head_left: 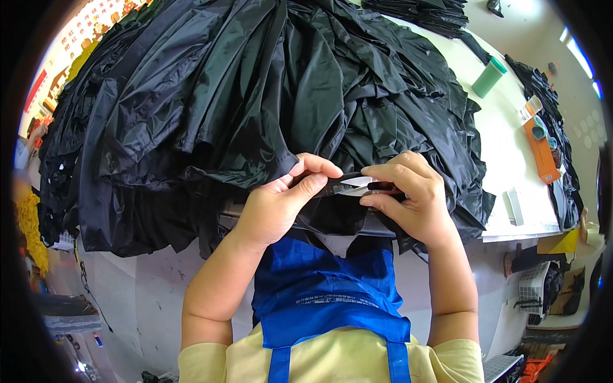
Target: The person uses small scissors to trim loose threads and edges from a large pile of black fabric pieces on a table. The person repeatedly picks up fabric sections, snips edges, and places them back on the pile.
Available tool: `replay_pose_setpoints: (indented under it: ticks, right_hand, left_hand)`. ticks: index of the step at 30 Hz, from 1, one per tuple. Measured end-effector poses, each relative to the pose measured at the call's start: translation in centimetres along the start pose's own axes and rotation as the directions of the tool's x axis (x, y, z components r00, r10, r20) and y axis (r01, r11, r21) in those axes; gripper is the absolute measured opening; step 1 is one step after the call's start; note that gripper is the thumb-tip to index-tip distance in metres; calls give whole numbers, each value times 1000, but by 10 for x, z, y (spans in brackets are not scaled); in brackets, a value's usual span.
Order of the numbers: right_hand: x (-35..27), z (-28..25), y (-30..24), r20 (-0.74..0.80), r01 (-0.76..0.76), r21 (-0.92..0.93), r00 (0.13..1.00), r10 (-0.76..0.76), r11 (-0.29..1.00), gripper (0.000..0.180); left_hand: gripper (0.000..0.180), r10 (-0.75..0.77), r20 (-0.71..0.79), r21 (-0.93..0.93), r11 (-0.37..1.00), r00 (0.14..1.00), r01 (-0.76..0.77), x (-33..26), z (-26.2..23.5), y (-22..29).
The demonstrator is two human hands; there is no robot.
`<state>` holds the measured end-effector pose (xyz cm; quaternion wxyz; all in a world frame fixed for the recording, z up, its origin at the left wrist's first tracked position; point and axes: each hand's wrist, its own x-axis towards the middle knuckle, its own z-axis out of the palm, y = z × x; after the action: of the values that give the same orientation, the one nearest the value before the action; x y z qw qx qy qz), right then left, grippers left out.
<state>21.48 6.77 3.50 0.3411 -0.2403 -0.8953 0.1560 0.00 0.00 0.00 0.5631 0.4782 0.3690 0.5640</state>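
Observation:
A large heap of shiny black fabric [255, 96] spreads over the table and hangs over its near edge. My left hand [271, 207] is closed in a pinch on an edge of this fabric, thumb against forefinger. Just to its right, my right hand [418, 198] grips a small pair of thread snips [355, 191] with dark handles. The bright blades are parted and point left, toward the pinched edge. Between the hands a flap of the cloth sags below the blades. Whether the blades touch the fabric or a thread is too small to tell.
On the white tabletop [495, 143] at right stand a green cylinder [489, 77] and an orange box [541, 153]. More folded black cloth [424, 16] lies at the back. A white basket [531, 286] sits lower right, and another person's sleeve [595, 236] shows at the right edge.

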Motion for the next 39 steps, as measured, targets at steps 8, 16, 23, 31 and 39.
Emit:
replay_pose_setpoints:
  ticks: [8,16,23,31,39]
  right_hand:
    - [2,-2,-8,-2,85,-135,996,-86,987,29]
    - [0,1,-2,-20,19,-14,1000,-20,1000,30]
    - [-1,5,1,-13,22,-38,1000,-22,999,31]
    - [-2,0,5,-29,56,-80,998,-59,995,30]
    - [2,2,6,-6,80,-46,997,-80,996,29]
  left_hand:
    - [17,15,-27,8,1000,1000,-14,-1,3,-1]
    - [16,43,-30,4,999,999,-43,-1,3,-2]
    - [11,-25,17,-14,1000,1000,25,1,4,2]
    - [14,-76,27,-18,997,997,77,3,1,3]
    - [17,-103,76,75,992,992,97,5,1,10]
